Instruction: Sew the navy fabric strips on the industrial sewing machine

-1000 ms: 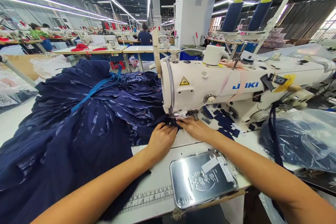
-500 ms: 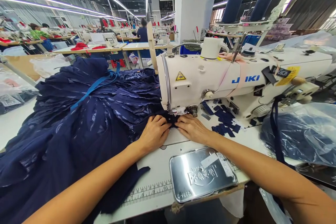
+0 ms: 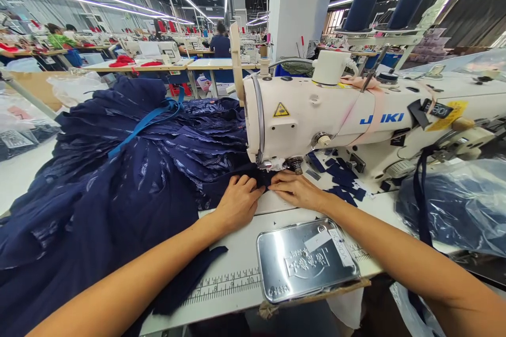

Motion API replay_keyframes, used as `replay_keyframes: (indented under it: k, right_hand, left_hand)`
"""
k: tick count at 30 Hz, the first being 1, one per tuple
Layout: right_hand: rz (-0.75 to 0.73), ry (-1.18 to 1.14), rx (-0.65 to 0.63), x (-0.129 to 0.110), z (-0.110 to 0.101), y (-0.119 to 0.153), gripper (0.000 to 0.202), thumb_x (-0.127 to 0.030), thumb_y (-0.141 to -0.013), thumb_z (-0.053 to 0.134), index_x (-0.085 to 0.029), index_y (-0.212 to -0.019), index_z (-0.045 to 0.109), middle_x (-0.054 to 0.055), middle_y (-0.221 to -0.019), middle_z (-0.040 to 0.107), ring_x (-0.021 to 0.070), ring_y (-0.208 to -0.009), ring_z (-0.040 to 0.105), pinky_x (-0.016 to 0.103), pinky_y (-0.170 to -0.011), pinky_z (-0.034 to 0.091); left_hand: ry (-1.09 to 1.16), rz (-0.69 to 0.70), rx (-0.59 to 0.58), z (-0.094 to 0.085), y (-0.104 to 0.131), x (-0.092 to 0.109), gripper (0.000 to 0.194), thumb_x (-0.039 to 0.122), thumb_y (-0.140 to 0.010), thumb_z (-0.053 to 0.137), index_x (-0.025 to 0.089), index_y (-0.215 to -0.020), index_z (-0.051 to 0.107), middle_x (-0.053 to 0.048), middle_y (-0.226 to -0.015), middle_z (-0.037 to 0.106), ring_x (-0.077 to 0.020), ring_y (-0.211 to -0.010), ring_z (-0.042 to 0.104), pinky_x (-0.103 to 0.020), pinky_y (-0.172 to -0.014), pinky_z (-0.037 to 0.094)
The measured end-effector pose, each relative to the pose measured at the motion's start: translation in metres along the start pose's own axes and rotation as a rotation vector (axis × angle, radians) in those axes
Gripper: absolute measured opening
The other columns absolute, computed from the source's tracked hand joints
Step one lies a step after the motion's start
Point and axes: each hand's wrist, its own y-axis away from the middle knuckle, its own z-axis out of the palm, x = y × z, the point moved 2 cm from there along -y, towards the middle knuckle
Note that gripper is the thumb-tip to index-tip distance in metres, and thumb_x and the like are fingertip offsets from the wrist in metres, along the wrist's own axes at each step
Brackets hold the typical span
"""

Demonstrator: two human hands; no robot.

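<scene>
A large heap of navy fabric (image 3: 130,184), gathered in folds with shiny lines, spreads over the left of the sewing table and runs under the head of a white sewing machine (image 3: 300,110). My left hand (image 3: 239,202) is closed on the fabric's near edge, just left of the needle area, fingers curled and thumb pointing right. Close by on the right, my right hand (image 3: 298,189) pinches the same edge beneath the machine head. The needle and presser foot are mostly hidden. A bright blue ribbon (image 3: 140,126) lies across the heap.
Small navy fabric pieces (image 3: 342,176) are scattered right of the needle. A silver metal tin (image 3: 308,260) rests at the table's front edge. On the right lies a clear plastic bag (image 3: 458,205) with dark contents. Two navy thread cones (image 3: 363,2) stand above. Other people work far behind.
The view has shifted slightly, so the machine appears farther right. My left hand's fingers have drawn closer together. Both hands stay at the fabric edge near the needle.
</scene>
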Motion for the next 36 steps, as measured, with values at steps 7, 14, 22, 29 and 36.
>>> replay_keyframes:
  k: [7,14,22,29,36]
  right_hand:
    - [-0.084,0.120,-0.012,-0.002,0.001,0.000,0.029,-0.018,-0.090,0.036,-0.014,-0.097,0.063,0.010,-0.091,0.058,0.0177,-0.086,0.053,0.033,-0.071,0.051]
    - [-0.059,0.095,-0.047,-0.006,0.003,0.000,0.026,-0.020,-0.089,0.038,-0.013,-0.098,0.062,0.009,-0.093,0.057,0.0165,-0.085,0.054,0.032,-0.074,0.050]
    - [-0.034,0.124,-0.058,-0.007,0.005,-0.001,0.026,-0.019,-0.089,0.039,-0.012,-0.099,0.061,0.010,-0.093,0.056,0.0167,-0.085,0.054,0.032,-0.074,0.050]
    - [-0.030,0.176,-0.081,-0.007,0.006,-0.003,0.025,-0.019,-0.088,0.039,-0.012,-0.098,0.061,0.010,-0.093,0.057,0.0178,-0.085,0.054,0.033,-0.073,0.051]
    - [-0.020,0.247,-0.037,-0.003,0.009,-0.004,0.026,-0.022,-0.087,0.040,-0.012,-0.101,0.060,0.011,-0.098,0.059,0.0185,-0.084,0.058,0.035,-0.074,0.052]
  left_hand:
    - [0.011,0.017,0.029,-0.001,0.004,0.001,0.037,0.011,-0.079,0.041,0.016,-0.113,0.057,-0.010,-0.112,0.056,-0.0235,-0.096,0.047,-0.039,-0.081,0.037]
    - [0.101,0.112,-0.020,-0.004,0.009,-0.017,0.044,0.004,-0.076,0.040,0.021,-0.115,0.054,-0.003,-0.121,0.056,-0.0206,-0.105,0.046,-0.039,-0.090,0.033]
    - [0.171,0.147,-0.030,0.000,0.004,-0.030,0.043,0.006,-0.078,0.038,0.021,-0.113,0.057,-0.003,-0.121,0.057,-0.0217,-0.107,0.046,-0.042,-0.092,0.031]
    - [0.204,0.134,-0.049,-0.001,0.000,-0.033,0.044,0.003,-0.075,0.041,0.024,-0.110,0.059,-0.002,-0.120,0.058,-0.0212,-0.105,0.048,-0.040,-0.089,0.033]
    - [0.201,0.103,-0.066,0.001,-0.008,-0.039,0.046,0.003,-0.075,0.039,0.023,-0.111,0.059,-0.003,-0.121,0.056,-0.0229,-0.108,0.047,-0.041,-0.086,0.035]
